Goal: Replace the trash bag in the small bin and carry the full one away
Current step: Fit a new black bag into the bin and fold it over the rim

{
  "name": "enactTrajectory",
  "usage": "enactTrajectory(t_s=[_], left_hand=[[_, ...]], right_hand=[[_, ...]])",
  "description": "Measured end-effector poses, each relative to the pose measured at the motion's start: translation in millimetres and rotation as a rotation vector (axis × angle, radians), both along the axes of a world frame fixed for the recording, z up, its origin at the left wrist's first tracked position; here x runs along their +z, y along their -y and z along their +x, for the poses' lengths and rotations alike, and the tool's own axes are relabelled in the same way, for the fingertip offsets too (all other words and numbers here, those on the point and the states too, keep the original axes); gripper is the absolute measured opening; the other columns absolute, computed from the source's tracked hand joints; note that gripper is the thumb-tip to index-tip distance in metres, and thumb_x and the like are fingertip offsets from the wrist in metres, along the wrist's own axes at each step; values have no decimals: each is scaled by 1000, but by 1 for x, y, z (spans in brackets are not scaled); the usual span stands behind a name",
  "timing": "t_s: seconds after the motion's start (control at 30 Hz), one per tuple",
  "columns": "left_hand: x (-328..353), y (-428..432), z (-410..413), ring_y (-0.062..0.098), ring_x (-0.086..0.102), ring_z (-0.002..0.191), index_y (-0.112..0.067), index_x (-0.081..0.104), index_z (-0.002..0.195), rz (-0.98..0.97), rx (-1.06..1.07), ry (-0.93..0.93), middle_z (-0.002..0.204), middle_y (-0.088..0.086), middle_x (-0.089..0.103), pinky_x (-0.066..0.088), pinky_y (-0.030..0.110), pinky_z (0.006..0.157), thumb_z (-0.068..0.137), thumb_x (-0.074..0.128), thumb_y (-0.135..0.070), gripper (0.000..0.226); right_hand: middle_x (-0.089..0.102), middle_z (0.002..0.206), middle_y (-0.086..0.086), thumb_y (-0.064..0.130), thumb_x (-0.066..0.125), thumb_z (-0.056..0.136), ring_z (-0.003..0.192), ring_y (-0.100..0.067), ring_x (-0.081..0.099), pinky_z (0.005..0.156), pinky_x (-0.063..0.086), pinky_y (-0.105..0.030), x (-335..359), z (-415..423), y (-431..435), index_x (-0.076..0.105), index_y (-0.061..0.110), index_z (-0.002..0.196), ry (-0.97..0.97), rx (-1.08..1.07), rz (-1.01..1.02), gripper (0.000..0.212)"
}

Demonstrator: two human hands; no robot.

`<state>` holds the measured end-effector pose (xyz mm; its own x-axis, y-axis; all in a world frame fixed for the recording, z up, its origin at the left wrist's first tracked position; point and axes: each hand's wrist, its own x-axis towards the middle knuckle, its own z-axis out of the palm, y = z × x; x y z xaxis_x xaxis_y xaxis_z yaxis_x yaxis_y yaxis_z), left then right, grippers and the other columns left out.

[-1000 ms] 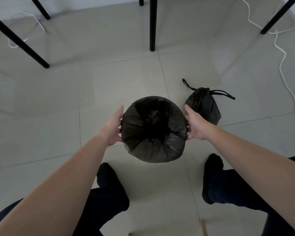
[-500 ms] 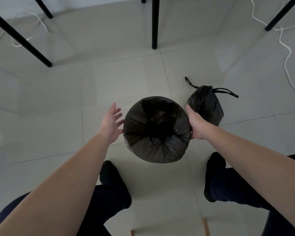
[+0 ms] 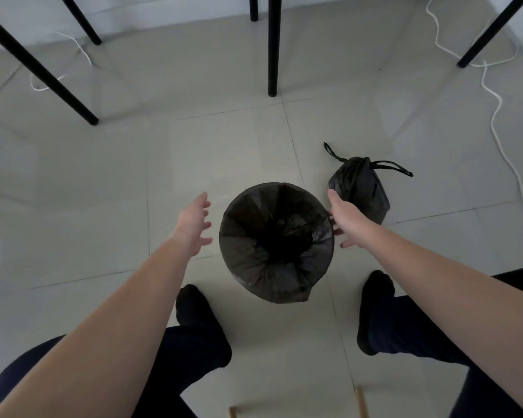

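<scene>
A: Your left hand (image 3: 194, 220) has come off the small bin (image 3: 284, 292). A second ago it was pressed flat to the rim. Now it hangs just left of frame centre, fingers spread, holding nothing.

B: Your right hand (image 3: 343, 220) is following. It was cupped against the right side of the rim, and now its fingers are splayed and loose beside it. I cannot tell whether the tips still brush the plastic.

A: The fresh liner (image 3: 248, 260) stays put without you. It is folded over the rim all round and sags into the dark middle of the bin, which stands at frame centre, just beyond your feet.

B: So I judge the lining step done. What remains is the full bag (image 3: 360, 191), upright on the tile just right of the bin, beyond your right hand. Its neck is cinched and its drawstrings (image 3: 410, 174) lie out to either side.

A: Your right hand is the nearer one, and those strings look like the easy hold.

B: Mind the white cable (image 3: 492, 125) trailing down the right edge of the frame when you carry it off.
</scene>
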<state>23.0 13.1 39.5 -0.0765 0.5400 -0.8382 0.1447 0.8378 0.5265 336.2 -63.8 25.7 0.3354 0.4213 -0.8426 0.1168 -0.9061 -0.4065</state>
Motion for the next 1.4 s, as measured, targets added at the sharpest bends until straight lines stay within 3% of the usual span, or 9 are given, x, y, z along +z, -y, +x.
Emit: enactTrajectory(t_s=[0.2, 0.37, 0.53, 0.63, 0.8, 0.97, 1.13, 1.3, 1.4], left_hand=[[-7, 10, -7, 45, 58, 124, -17, 54, 134, -218, -117, 195, 124, 9, 63, 47, 67, 94, 98, 38, -76, 71], [-24, 7, -13, 36, 50, 139, -18, 49, 153, -109, 170, 332, 157, 5, 49, 46, 63, 108, 97, 44, -75, 80], [-22, 2, -18, 37, 56, 128, -13, 61, 134, -166, -124, -46, 142, 9, 60, 45, 62, 109, 104, 35, -67, 68], [-19, 4, -10, 40, 64, 117, -10, 62, 125, -239, -118, 152, 129, 12, 67, 55, 58, 89, 97, 38, -78, 78], [-35, 11, -1, 33, 61, 126, -16, 52, 147, -117, 206, 372, 140, 8, 61, 49, 56, 108, 97, 43, -74, 77], [-24, -3, 7, 32, 51, 126, -12, 54, 143, 11, -36, -182, 146, 9, 54, 37, 45, 106, 102, 35, -63, 69], [19, 7, 2, 46, 66, 109, -10, 60, 101, -304, -374, -123, 113, 18, 64, 45, 70, 97, 97, 34, -75, 70], [7, 1, -3, 41, 52, 130, -17, 52, 146, -79, -97, 40, 148, 11, 54, 38, 62, 115, 102, 37, -69, 70], [5, -4, -11, 41, 42, 144, -16, 46, 154, -73, -142, -133, 160, 11, 44, 28, 58, 117, 104, 33, -65, 71]], right_hand=[[66, 117, -6, 69, 30, 101, 109, -32, 61, 99, 49, -67, -10, -17, 5, 57, 20, 133, -191, -252, 23, 64], [67, 122, -12, 75, 26, 96, 109, -36, 62, 93, 51, -67, -23, -20, 4, 56, 19, 137, -233, -288, -22, 75], [64, 127, -10, 61, 27, 102, 106, -28, 59, 98, 51, -56, -16, -17, -8, 64, 15, 125, 48, -188, 93, 62], [69, 117, -5, 63, 29, 103, 102, -26, 64, 90, 56, -51, -13, -23, -9, 62, 23, 122, -188, -249, 71, 55], [69, 120, -11, 77, 36, 92, 108, -37, 64, 89, 55, -64, -22, -24, 12, 62, 25, 126, -271, -196, -39, 67], [60, 132, -6, 64, 28, 103, 108, -26, 57, 95, 52, -54, -16, -13, 7, 60, 19, 125, 43, -74, 131, 60], [65, 131, -2, 60, 34, 104, 118, -24, 62, 99, 53, -52, -4, -13, -16, 64, 26, 131, -178, -113, 201, 52], [72, 110, -12, 72, 29, 100, 102, -32, 69, 91, 57, -50, 9, -6, -1, 66, 11, 115, -106, 13, 45, 73], [71, 118, -10, 69, 31, 101, 108, -30, 66, 92, 57, -51, 10, 4, 4, 70, 13, 119, -34, -1, 74, 70]])
